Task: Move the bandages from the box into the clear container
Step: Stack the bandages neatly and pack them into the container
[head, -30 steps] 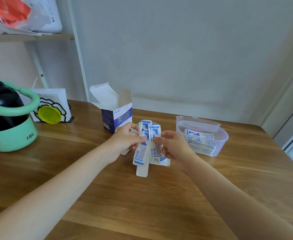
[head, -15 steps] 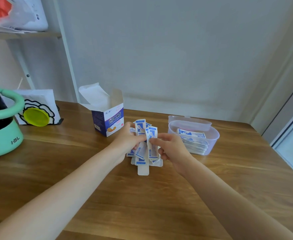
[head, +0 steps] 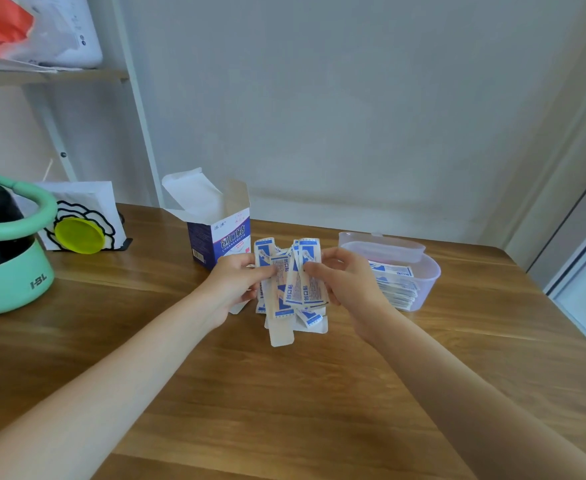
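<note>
A loose bunch of blue-and-white wrapped bandages (head: 293,285) stands on end on the wooden table, gripped from both sides by my left hand (head: 237,284) and my right hand (head: 345,278). A few strips hang lower, touching the table. Behind my left hand stands the open blue-and-white bandage box (head: 218,237), flaps up. To the right of my right hand sits the clear container (head: 426,275) with a stack of bandages (head: 397,285) lying inside it; its lid leans behind it.
A mint-green and black jug (head: 7,258) stands at the left edge. Beside it is a white card holder with a yellow disc (head: 78,235). A shelf with a bag (head: 35,32) hangs above left. The table's right edge (head: 568,306) runs near a door frame.
Both hands have kept hold of the bunch and squeezed the strips closer together and more upright. The camera view has shifted slightly.
</note>
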`<state>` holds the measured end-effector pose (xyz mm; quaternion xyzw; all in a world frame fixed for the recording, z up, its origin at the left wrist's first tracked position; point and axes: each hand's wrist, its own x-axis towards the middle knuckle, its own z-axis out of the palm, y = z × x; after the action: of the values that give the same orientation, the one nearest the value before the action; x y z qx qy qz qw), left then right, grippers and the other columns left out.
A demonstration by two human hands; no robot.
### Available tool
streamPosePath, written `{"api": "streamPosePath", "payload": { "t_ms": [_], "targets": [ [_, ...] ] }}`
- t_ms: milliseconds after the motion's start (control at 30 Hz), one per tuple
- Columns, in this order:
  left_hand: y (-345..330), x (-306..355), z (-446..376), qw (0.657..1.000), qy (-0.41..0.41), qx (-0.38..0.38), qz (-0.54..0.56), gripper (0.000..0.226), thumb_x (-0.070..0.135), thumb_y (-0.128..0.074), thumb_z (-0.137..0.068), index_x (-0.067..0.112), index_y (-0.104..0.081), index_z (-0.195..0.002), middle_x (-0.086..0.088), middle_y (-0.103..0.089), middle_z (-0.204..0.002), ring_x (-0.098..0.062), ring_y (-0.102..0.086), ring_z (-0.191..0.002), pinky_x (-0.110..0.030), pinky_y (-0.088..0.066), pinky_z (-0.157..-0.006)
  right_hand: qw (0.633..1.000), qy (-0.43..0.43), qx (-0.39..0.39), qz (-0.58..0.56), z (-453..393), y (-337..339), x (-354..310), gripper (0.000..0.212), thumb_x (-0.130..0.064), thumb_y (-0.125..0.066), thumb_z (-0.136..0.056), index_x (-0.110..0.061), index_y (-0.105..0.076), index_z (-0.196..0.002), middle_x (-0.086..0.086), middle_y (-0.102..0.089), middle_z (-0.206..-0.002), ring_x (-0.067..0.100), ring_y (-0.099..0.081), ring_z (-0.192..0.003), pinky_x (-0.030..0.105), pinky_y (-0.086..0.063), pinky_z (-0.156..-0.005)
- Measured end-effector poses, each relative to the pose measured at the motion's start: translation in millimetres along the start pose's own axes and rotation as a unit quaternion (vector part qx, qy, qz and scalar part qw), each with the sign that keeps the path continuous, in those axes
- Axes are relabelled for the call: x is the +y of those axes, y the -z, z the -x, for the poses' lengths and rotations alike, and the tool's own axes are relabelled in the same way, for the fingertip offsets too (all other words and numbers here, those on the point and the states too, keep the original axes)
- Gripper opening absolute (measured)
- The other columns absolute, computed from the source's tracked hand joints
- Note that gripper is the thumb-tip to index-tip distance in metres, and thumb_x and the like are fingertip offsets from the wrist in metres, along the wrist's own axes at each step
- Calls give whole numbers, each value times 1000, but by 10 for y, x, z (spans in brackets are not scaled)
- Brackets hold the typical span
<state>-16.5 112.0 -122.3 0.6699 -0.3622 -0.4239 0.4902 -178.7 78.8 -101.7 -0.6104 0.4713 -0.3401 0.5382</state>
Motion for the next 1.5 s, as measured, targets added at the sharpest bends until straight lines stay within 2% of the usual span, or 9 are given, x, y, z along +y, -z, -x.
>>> {"api": "streamPosePath", "payload": {
  "t_ms": [133, 533, 700, 933, 1033, 1167, 1300, 1400, 1500],
  "targets": [
    [-37, 25, 45, 999, -20, -24, -37, 30, 23, -65, -86, 17, -61, -114, -7, -70, -95, -15, -58, -70, -24, -44, -62, 998, -19, -50, 43, 14, 3, 14, 34, -22, -62, -88, -15, -57, -121, 3, -67, -109, 14, -66, -84, 13, -43, -46],
    [16, 2, 66, 988, -39, 3, -151, 32, 29, -55, -92, 14, -57, -119, -1, -55, -66, -11, -42, -53, -22, -38, -54, 995, -42, 47, -82, -52, 99, 12, 14, -17, -59, -90, -14, -59, -76, 8, -71, -85, 25, -64, -77, 31, -48, -65],
    [14, 59, 118, 985, -83, 57, -143, 34, 37, -45, -95, 19, -49, -125, -2, -57, -116, -17, -55, -79, -16, -39, -53, 991, -47, 57, -107, -42, 69, 82, 11, -18, -57, -91, -13, -59, -82, 11, -70, -93, 24, -64, -77, 25, -46, -58],
    [28, 130, 145, 984, -123, 17, -124, 12, 21, -59, -90, 16, -65, -99, 6, -62, -77, -7, -47, -56, -15, -39, -54, 991, 0, 85, -102, 0, 69, -3, 7, -16, -57, -91, -20, -58, -87, 1, -67, -90, 14, -65, -71, 21, -48, -48],
    [183, 155, 101, 971, -145, 50, -185, 7, 22, -60, -89, 18, -66, -91, 6, -63, -77, -9, -50, -55, -19, -41, -56, 974, 152, 120, 119, -33, 150, -73, 20, -14, -51, -92, -5, -61, -78, 12, -65, -85, 31, -63, -82, 42, -53, -67],
    [188, 203, 102, 908, -203, -46, -364, 6, 22, -60, -89, 21, -66, -89, 14, -61, -80, 3, -53, -64, -9, -38, -56, 822, 275, -30, 498, -87, 50, -39, 25, -17, -42, -93, 1, -58, -95, 14, -51, -110, 30, -44, -101, 34, -38, -81],
    [64, 215, 91, 885, -236, -72, -395, 22, 16, -54, -92, 20, -63, -111, 8, -60, -98, -3, -55, -82, -21, -45, -73, 815, 260, -92, 509, -46, -52, -31, 9, -11, -41, -95, -10, -48, -102, 5, -51, -87, 19, -45, -67, 25, -32, -53],
    [148, 185, 63, 875, -199, -131, -421, 41, 28, -63, -86, 28, -49, -125, 10, -53, -112, -8, -53, -99, -23, -49, -76, 823, 263, -57, 500, -76, 41, 12, 28, -6, -42, -92, -8, -39, -120, 11, -64, -97, 27, -58, -75, 39, -48, -62],
    [173, 21, 83, 797, -147, -215, -545, 66, 42, -72, -75, 29, -41, -132, 8, -45, -121, -8, -43, -105, -25, -44, -90, 790, 260, -80, 549, -80, 119, 111, 28, -5, -42, -93, -10, -42, -120, 9, -64, -106, 27, -60, -87, 40, -52, -71]
  ]
}}
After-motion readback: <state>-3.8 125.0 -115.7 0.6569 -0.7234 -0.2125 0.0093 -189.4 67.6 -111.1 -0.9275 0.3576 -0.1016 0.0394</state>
